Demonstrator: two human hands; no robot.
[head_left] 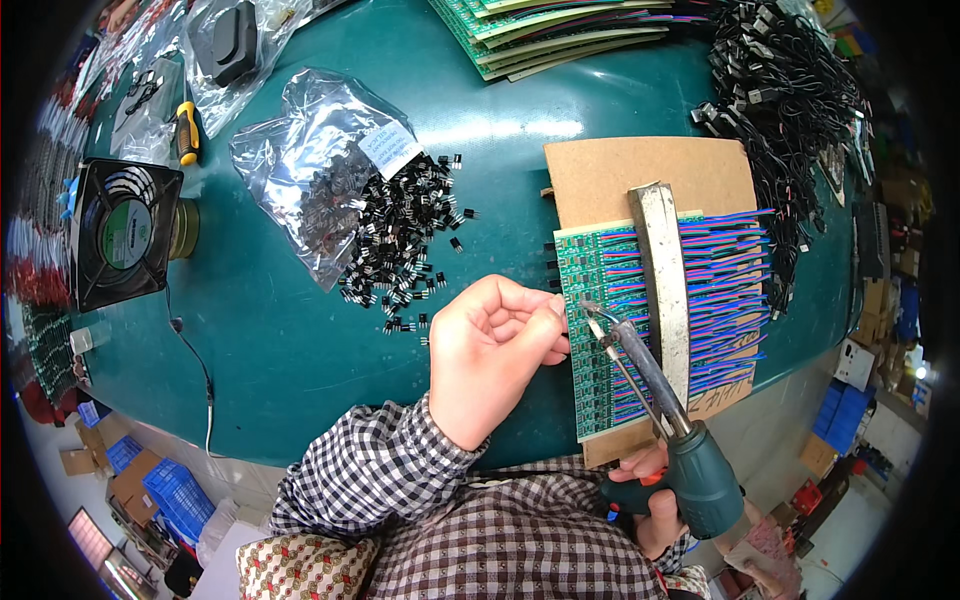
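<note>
My left hand [495, 345] is closed in a pinch at the left edge of a green circuit board panel [590, 385]; what its fingertips hold is hidden. My right hand [655, 505] grips the handle of a dark green soldering gun [700, 475]. The gun's tip points up and left onto the panel, just right of my left fingertips, with a thin feed tube alongside. Small black transistors stick out from the panel's upper left edge. A worn metal bar [662, 290] lies across the panel over rows of red, blue and black wires [725, 290].
Loose black three-legged transistors [405, 220] spill from a clear plastic bag [300, 150]. Brown cardboard [650, 180] lies under the panel. A black fan [125, 235] and a yellow-black screwdriver [187, 133] are left. Stacked boards [550, 40] and bundled black cables [775, 90] are at the back.
</note>
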